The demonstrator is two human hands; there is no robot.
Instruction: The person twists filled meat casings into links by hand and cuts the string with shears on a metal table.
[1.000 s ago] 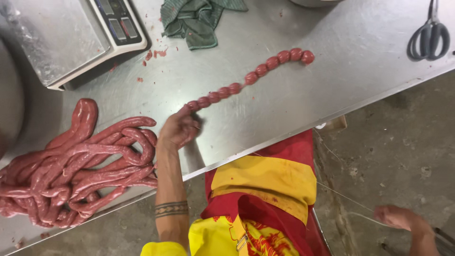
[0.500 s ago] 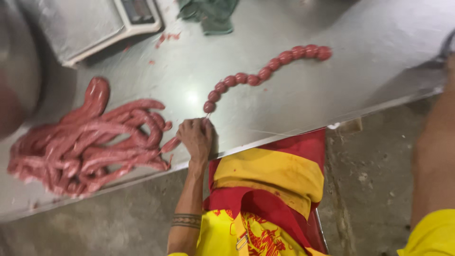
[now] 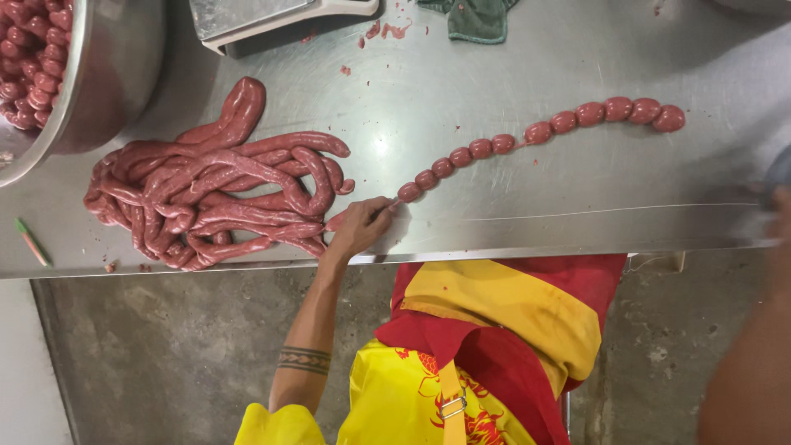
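Observation:
A chain of small tied-off pink sausage links (image 3: 544,132) lies in a curve across the steel table (image 3: 511,74). A heap of long unlinked sausage (image 3: 214,189) rests at the left, near the table's front edge. My left hand (image 3: 358,229) sits between the two, fingers pinched on the sausage where the heap's end meets the first link. My right arm (image 3: 754,346) is a blur at the right edge. Its hand (image 3: 779,206) reaches the table edge, and what it holds is hidden.
A metal bowl (image 3: 124,58) filled with finished links stands at the top left. A scale's base (image 3: 272,16) and a green cloth (image 3: 478,21) lie at the far side. A thin string (image 3: 593,211) runs along the front edge. A green stick (image 3: 31,241) lies at the left.
My left hand let go of the chain's near end, dropped to the table edge, and now pinches the sausage beside the heap. My right arm rose from below to the table's right edge.

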